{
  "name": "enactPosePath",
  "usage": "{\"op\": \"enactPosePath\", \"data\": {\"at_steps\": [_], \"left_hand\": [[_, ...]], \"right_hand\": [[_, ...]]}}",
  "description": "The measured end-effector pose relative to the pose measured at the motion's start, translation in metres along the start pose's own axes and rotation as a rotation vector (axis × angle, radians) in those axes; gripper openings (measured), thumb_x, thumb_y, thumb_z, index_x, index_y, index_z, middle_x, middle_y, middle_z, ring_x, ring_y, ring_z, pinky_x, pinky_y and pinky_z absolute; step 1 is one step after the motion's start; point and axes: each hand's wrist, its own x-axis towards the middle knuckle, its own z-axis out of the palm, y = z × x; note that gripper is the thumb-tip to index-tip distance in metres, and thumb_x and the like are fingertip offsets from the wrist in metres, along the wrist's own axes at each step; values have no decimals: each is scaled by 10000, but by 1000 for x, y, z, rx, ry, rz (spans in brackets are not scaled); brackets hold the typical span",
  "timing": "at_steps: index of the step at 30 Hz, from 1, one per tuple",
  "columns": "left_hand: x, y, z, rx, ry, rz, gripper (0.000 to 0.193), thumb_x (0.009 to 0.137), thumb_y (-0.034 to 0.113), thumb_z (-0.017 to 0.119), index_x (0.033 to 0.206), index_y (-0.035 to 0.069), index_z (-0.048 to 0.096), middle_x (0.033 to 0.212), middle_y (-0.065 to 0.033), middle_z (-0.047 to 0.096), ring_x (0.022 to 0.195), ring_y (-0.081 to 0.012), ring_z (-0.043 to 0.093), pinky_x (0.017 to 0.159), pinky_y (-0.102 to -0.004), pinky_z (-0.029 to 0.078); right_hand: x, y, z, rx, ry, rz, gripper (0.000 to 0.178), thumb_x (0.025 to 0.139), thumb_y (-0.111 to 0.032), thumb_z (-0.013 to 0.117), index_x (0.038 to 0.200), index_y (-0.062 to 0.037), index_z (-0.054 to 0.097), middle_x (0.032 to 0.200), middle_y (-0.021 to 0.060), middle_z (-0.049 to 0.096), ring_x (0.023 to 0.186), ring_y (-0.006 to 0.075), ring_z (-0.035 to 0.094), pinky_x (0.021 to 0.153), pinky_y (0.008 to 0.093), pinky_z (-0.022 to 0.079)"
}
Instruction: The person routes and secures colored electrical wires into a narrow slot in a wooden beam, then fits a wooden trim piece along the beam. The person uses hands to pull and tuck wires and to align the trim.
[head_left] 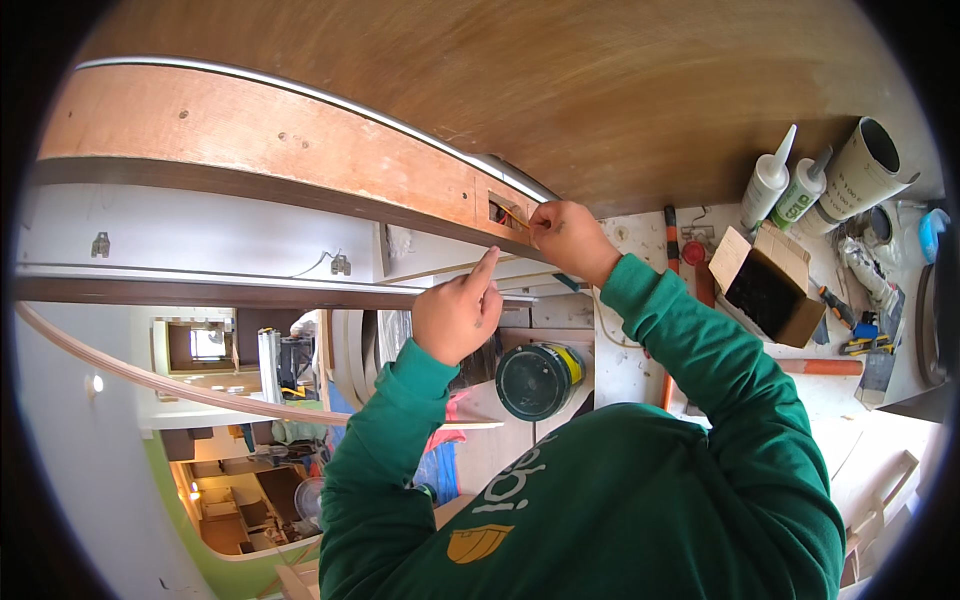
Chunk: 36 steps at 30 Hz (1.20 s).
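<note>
I see a long wooden board point(330, 145), smooth and reddish-brown, with a small rectangular opening point(497, 213) cut in it. A thin yellow wire point(514, 216) shows in this opening, beside the right hand point(570, 238). Its fingertips are narrowly together, but whether they hold the wire I cannot tell. The left hand point(455, 315) stretches its index finger near the board's dark edge; its grip I cannot tell.

Wire point(515, 216) in cutout point(499, 213) in board point(280, 120)
</note>
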Motion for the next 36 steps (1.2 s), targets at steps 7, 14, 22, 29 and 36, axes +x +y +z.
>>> {"op": "enactPosePath", "data": {"at_steps": [7, 14, 22, 29, 36], "left_hand": [[-28, 9, 13, -199, 60, -86, 351, 898, 120, 679, 1247, 109, 718, 812, -193, 724, 678, -367, 709, 605, -449, 554], [-43, 44, 47, -811, -125, -398, 260, 1046, 190, 632, 1231, 14, 682, 961, -128, 762, 866, -146, 727, 776, -293, 559], [-71, 58, 90, -1337, -34, -549, 305, 1058, 182, 618, 1275, -33, 617, 985, -81, 758, 917, -113, 697, 835, -281, 555], [-92, 57, 100, -1204, -75, -524, 300, 1052, 185, 615, 1270, -21, 628, 1065, -119, 779, 929, -149, 724, 849, -292, 557], [-92, 58, 93, -1047, -86, -446, 277, 1039, 183, 623, 1246, 1, 655, 1056, -139, 779, 923, -188, 745, 835, -302, 561]], "right_hand": [[15, -9, 31, -4, 103, 53, 130, 875, -82, 626, 870, 10, 717, 755, 226, 678, 675, 297, 665, 663, 403, 530], [15, -29, 14, 45, -33, 147, 160, 916, -83, 632, 1050, -6, 671, 760, 185, 698, 707, 267, 695, 623, 376, 547], [-75, -25, -13, 722, -173, 575, 221, 1009, -84, 612, 1208, 3, 573, 744, 35, 591, 559, 153, 631, 474, 278, 486], [-51, 7, -18, 196, -175, -152, 145, 984, -111, 608, 1007, 21, 664, 798, 148, 666, 675, 290, 663, 615, 452, 508], [-33, 2, -38, -232, -201, -315, 70, 872, -25, 614, 910, 9, 662, 846, 281, 650, 831, 495, 623, 710, 516, 503]]}}
